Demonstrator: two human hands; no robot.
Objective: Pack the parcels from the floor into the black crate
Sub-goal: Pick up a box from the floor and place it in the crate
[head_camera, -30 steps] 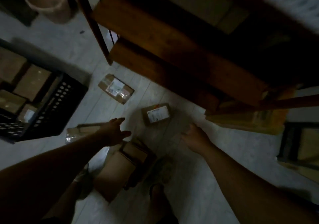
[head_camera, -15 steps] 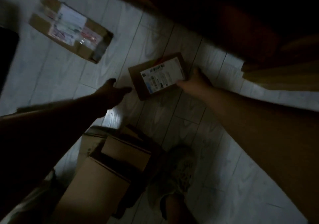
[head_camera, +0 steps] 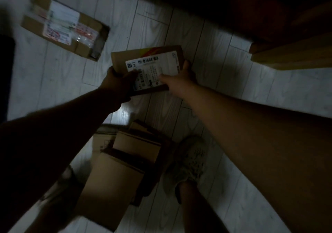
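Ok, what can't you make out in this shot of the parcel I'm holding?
Head view only:
- Held parcel: label print too small and blurred to read.
- Left hand and right hand: fingers under the parcel hidden by it.
- Taped parcel on the floor: motion-blurred labels.
- Shelf: contents lost in darkness.

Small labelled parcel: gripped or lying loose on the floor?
Gripped: left hand and right hand clasp the parcel by opposite edges, thumbs on its white label. Lifted or not: cannot tell.
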